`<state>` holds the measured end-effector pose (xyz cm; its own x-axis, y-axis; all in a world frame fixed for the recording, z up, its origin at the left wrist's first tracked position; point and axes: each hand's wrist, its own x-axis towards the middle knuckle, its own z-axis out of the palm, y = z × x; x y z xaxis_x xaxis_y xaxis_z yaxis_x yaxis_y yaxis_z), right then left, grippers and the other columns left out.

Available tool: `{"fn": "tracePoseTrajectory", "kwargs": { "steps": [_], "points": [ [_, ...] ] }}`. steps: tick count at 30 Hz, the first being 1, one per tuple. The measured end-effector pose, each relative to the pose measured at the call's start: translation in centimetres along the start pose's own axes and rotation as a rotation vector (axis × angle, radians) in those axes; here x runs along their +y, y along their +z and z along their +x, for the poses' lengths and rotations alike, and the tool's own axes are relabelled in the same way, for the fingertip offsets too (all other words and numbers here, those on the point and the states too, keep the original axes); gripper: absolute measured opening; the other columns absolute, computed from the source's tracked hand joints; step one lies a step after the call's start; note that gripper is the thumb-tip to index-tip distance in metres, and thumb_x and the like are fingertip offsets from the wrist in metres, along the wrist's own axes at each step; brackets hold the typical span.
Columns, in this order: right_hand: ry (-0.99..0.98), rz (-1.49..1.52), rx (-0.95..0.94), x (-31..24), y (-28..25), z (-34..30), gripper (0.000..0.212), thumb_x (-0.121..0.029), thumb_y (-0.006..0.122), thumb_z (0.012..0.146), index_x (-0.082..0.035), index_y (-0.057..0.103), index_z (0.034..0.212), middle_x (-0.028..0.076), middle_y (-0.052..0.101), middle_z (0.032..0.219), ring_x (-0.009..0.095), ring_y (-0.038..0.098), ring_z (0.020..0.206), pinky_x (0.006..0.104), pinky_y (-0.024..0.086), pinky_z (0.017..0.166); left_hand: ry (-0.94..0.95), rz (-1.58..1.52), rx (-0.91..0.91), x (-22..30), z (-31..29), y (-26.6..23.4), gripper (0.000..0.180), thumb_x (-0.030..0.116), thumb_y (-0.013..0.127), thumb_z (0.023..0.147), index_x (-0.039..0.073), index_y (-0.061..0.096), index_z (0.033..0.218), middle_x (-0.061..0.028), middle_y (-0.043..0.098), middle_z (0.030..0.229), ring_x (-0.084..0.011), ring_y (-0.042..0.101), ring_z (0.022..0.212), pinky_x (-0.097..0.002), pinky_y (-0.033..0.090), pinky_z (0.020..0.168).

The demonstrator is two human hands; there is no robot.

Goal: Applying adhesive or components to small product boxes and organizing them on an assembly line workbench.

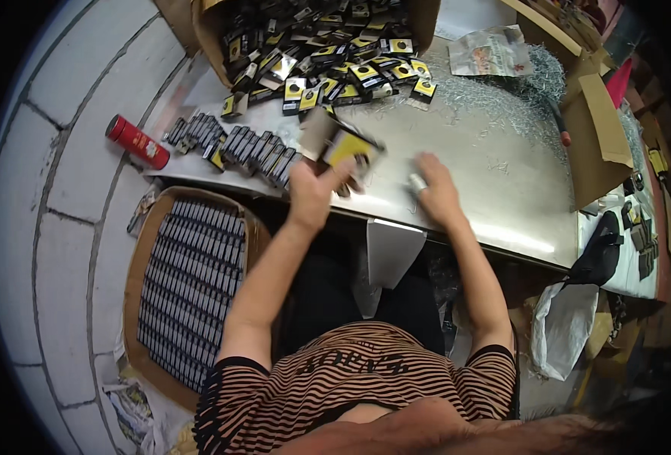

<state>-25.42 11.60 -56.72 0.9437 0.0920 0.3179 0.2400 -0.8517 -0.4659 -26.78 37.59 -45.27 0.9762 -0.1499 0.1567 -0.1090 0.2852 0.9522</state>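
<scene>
Box (pixel 354 149) is just past the left hand's (pixel 310 193) palm, gripped at its near edge. Probably light, stiff card, slick-faced, crushable; best held by the side edges. Black and yellow, dark round mark, blurred. Right hand (pixel 439 194), well apart from it over the table (pixel 495 163), fingers loosely bent; can't tell if holding anything.

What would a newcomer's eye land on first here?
Likely the jumbled heap of black-and-yellow boxes spilling from a cardboard carton at the top centre. Against that, the open brown box at lower left is packed with neat rows. The bright red cylinder on the left also stands out, as does the blurred yellow-and-black box in the left hand.
</scene>
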Motion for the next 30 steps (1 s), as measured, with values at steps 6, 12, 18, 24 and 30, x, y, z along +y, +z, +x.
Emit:
{"fn": "tracePoseTrajectory", "kwargs": {
  "steps": [6,12,18,24,30],
  "points": [
    [0.276,0.61,-0.027,-2.1,-2.4,-2.3,0.037,-0.012,0.052,0.089,-0.003,0.061,0.124,0.018,0.061,0.128,0.028,0.055,0.124,0.0335,0.04,0.105,-0.364,-0.126,-0.002,-10.9,-13.1,-6.0,0.045,0.0,0.056,0.084,-0.005,0.051,0.128,-0.0142,0.063,0.119,-0.0215,0.064,0.106,-0.0359,0.05,0.096],
    [-0.034,-0.015,0.037,-4.6,1.2,-3.8,0.042,-0.016,0.058,0.087,-0.003,0.056,0.127,0.016,0.05,0.139,0.034,0.04,0.134,0.0409,0.033,0.112,-0.687,0.325,-0.427,-21.8,-18.0,-5.3,0.03,-0.004,0.063,0.072,-0.004,0.063,0.103,-0.0091,0.066,0.087,-0.0161,0.061,0.08,-0.0298,0.05,0.073],
    [-0.027,-0.113,-0.071,-10.9,-0.9,-9.8,0.054,-0.002,0.055,0.077,0.003,0.05,0.13,0.019,0.047,0.139,0.038,0.04,0.133,0.0432,0.033,0.111,-0.892,0.009,-0.371,-20.9,-17.5,-3.4,0.031,0.009,0.077,0.079,0.003,0.069,0.108,-0.0033,0.07,0.091,-0.0103,0.063,0.077,-0.0264,0.049,0.066],
    [0.078,0.211,-0.016,-10.2,-4.6,-14.9,0.043,0.01,0.05,0.075,-0.001,0.062,0.115,0.017,0.06,0.12,0.037,0.057,0.111,0.0409,0.047,0.094,-0.862,-0.305,-0.415,-22.4,-19.0,-4.6,0.053,-0.002,0.071,0.079,0.002,0.055,0.129,-0.0074,0.068,0.107,-0.0146,0.067,0.09,-0.0259,0.056,0.076],
    [0.28,0.355,-0.118,-9.7,-3.8,-18.1,0.029,0.005,0.053,0.08,0.0,0.066,0.106,0.019,0.064,0.108,0.038,0.06,0.103,0.0387,0.048,0.089,-0.932,-0.047,-0.325,-23.6,-22.5,-4.5,0.04,0.001,0.068,0.084,-0.001,0.059,0.123,-0.0051,0.069,0.104,-0.0112,0.065,0.088,-0.0266,0.052,0.078]
  ]
}}
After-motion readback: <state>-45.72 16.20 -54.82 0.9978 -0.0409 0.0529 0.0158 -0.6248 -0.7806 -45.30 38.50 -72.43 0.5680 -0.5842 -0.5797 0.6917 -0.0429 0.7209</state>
